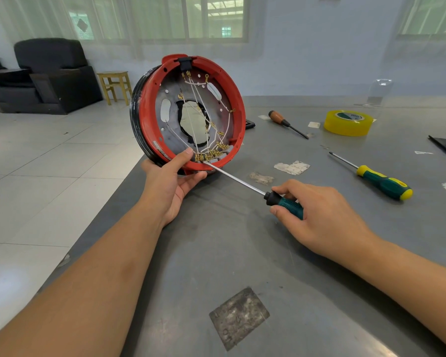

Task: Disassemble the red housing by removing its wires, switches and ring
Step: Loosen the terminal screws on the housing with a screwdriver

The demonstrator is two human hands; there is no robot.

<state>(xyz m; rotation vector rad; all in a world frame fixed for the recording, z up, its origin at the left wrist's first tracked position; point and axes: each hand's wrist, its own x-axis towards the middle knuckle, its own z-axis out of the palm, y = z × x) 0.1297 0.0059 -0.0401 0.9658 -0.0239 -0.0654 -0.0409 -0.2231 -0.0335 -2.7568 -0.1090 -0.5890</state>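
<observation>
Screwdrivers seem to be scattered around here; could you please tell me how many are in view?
3. One is held in the right hand, its tip at the red housing; a green-and-yellow one lies on the table to the right; an orange-handled one lies beside the yellow tape.

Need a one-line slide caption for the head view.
Left hand steadies red housing; right hand works screwdriver at its brass terminals.

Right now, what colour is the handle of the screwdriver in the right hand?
Teal-green with a black collar; the screwdriver handle shows best in the head view, mostly covered by the right hand.
</observation>
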